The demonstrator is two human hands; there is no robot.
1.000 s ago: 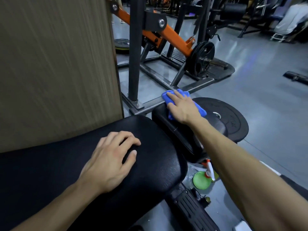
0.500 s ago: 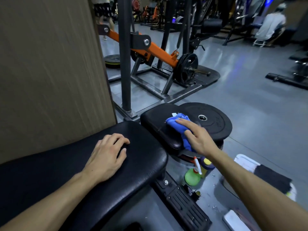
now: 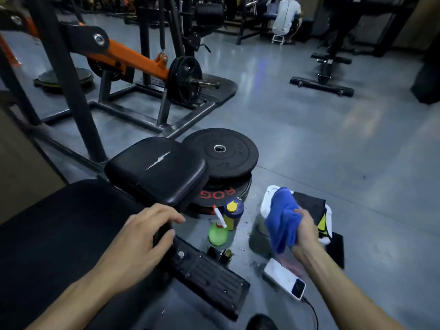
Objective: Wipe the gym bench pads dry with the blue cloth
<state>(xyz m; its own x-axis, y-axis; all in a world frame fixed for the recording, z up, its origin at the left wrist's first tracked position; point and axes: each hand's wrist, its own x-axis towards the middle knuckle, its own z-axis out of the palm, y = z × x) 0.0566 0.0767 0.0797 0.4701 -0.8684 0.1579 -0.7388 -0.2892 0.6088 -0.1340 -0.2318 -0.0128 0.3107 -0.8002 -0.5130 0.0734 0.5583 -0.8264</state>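
Observation:
The long black bench pad [image 3: 59,234] fills the lower left. Beyond it sits the small black seat pad [image 3: 157,170] with a white tear on top. My left hand [image 3: 145,236] rests on the near end of the long pad, fingers loosely curved over its edge. My right hand [image 3: 306,231] grips the bunched blue cloth [image 3: 283,220] in the air to the right of the bench, above items on the floor.
Stacked black weight plates [image 3: 223,153] lie just right of the seat pad. A green spray bottle [image 3: 217,231], a blue-and-yellow can [image 3: 234,210], a white power bank [image 3: 284,279] and a white tub with dark cloths [image 3: 309,206] sit on the floor. An orange-armed machine [image 3: 133,58] stands behind.
My right hand has lifted the blue cloth off the seat pad and carried it right and down over the floor items. My left hand slid to the pad's end. The view swung right.

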